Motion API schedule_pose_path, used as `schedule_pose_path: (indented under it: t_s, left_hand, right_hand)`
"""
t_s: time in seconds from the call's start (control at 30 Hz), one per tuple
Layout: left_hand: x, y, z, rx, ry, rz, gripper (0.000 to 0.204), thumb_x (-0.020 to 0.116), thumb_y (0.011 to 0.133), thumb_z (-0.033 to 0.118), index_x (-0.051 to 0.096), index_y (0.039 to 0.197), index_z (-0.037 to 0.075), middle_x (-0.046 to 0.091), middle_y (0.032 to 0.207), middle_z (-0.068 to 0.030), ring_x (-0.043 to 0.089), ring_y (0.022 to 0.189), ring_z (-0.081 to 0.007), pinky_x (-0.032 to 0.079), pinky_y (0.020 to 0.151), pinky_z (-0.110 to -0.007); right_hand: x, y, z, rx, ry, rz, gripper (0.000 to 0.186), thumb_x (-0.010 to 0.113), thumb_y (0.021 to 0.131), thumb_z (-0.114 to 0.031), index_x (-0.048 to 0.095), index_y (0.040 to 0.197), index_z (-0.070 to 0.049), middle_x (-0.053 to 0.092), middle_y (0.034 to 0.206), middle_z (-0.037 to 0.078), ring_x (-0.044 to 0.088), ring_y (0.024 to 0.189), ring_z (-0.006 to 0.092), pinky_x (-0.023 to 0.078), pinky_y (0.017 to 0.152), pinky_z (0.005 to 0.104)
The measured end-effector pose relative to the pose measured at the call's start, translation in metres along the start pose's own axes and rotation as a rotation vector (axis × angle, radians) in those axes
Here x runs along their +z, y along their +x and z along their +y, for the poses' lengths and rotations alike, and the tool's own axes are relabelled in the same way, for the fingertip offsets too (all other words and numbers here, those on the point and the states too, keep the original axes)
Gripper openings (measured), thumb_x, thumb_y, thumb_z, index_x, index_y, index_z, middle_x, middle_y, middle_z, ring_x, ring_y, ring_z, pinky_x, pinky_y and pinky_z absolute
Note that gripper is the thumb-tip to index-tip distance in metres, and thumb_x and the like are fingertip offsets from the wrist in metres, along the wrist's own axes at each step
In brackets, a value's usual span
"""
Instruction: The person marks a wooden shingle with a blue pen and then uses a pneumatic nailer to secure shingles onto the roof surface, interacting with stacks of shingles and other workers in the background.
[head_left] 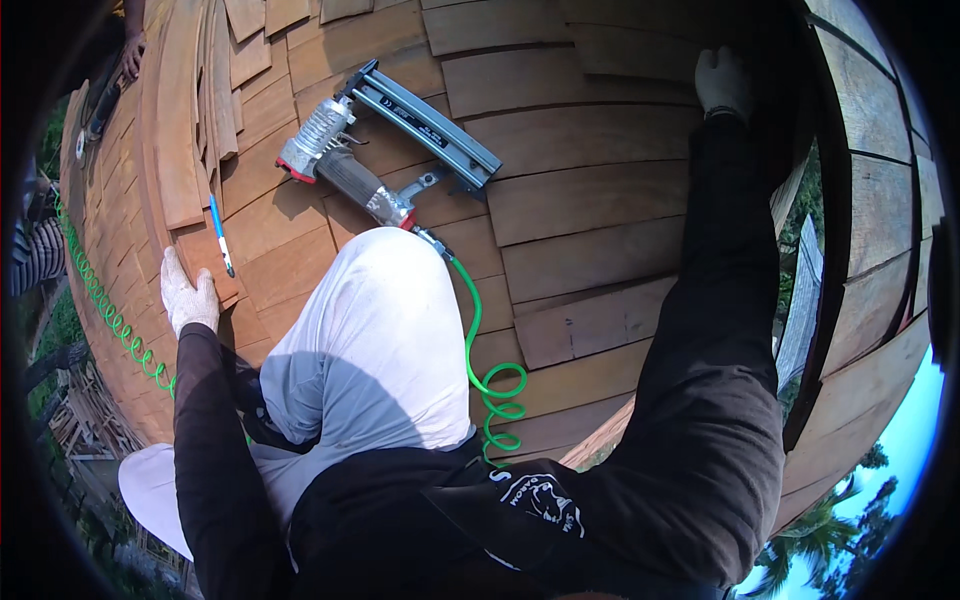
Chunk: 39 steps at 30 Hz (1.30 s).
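Note:
My left hand [188, 292], in a pale knitted glove, rests at the lower end of a wooden shingle [203, 247], with thumb and fingers apart. Just beside it lies a blue-and-white marker pen [221, 236]. Up in dark shade at the right, my gloved right hand [722, 82] presses against the shingled surface with fingers curled; whatever they may hold is hidden. Between the hands, a pneumatic nail gun [350, 170] lies on its side on the shingles, touched by neither hand. A green coiled air hose [474, 320] runs from its handle past my knee.
Overlapping shingles [580, 190] cover the curved slope under me. Loose long wood strips [178, 120] lie stacked at upper left, near another person's hand [132, 55]. A second green coil [105, 305] hangs at left. A shingled panel [878, 215] rises at right, beside a gap showing greenery.

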<state>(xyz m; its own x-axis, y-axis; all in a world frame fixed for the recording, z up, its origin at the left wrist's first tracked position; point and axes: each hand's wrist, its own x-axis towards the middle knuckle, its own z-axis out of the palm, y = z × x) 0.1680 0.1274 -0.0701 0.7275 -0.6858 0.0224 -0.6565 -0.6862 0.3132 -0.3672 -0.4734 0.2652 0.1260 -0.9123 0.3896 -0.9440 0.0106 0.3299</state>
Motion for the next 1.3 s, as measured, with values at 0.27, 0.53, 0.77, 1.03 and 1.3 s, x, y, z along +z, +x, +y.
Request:
schedule_pose_path:
  t_s: [0.27, 0.53, 0.77, 1.03, 1.3]
  left_hand:
    - [0.002, 0.003, 0.022, -0.089, 0.039, 0.053, 0.075, 0.067, 0.089, 0.023, 0.038, 0.157, 0.008, 0.046, 0.153, -0.0241, 0.042, 0.143, -0.0397, 0.033, 0.121, -0.047]
    - [0.012, 0.013, 0.047, -0.125, -0.007, 0.089, 0.077, 0.069, 0.086, 0.03, 0.041, 0.155, 0.011, 0.046, 0.153, -0.0239, 0.044, 0.141, -0.0405, 0.034, 0.119, -0.048]
    - [0.006, 0.011, 0.024, -0.27, -0.128, 0.05, 0.077, 0.072, 0.086, 0.035, 0.043, 0.153, 0.011, 0.044, 0.154, -0.0232, 0.041, 0.144, -0.0387, 0.033, 0.12, -0.048]
    - [-0.032, 0.019, 0.048, -0.328, -0.379, 0.021, 0.064, 0.068, 0.087, 0.034, 0.054, 0.143, 0.005, 0.057, 0.142, -0.0247, 0.052, 0.134, -0.0396, 0.042, 0.114, -0.047]
    - [-0.046, 0.034, 0.075, -0.42, -0.759, 0.161, 0.055, 0.069, 0.094, 0.026, 0.054, 0.144, 0.006, 0.062, 0.136, -0.0197, 0.062, 0.126, -0.032, 0.049, 0.107, -0.041]
  right_hand:
    - [-0.042, -0.152, -0.035, -0.14, 0.621, -0.177, 0.059, 0.058, 0.099, -0.042, 0.055, 0.145, -0.006, 0.055, 0.148, 0.02, 0.051, 0.137, 0.0384, 0.04, 0.116, 0.0462]
    - [-0.066, -0.223, 0.091, 0.119, 0.063, -0.035, 0.062, 0.063, 0.095, -0.04, 0.054, 0.146, -0.004, 0.055, 0.147, 0.022, 0.053, 0.137, 0.0354, 0.04, 0.115, 0.0453]
    - [-0.107, -0.253, -0.034, -0.221, 0.444, 0.266, 0.057, 0.066, 0.097, -0.031, 0.054, 0.143, 0.0, 0.056, 0.144, 0.023, 0.054, 0.131, 0.0405, 0.042, 0.112, 0.0484]
    - [-0.176, -0.346, -0.28, -0.639, 1.483, -0.291, 0.047, 0.072, 0.095, -0.02, 0.062, 0.136, 0.0, 0.072, 0.12, 0.018, 0.073, 0.109, 0.025, 0.056, 0.094, 0.034]
    - [-0.189, -0.381, -0.412, -0.956, 1.001, -0.759, 0.055, 0.062, 0.095, -0.046, 0.066, 0.13, -0.005, 0.073, 0.116, 0.02, 0.069, 0.11, 0.039, 0.054, 0.097, 0.0436]
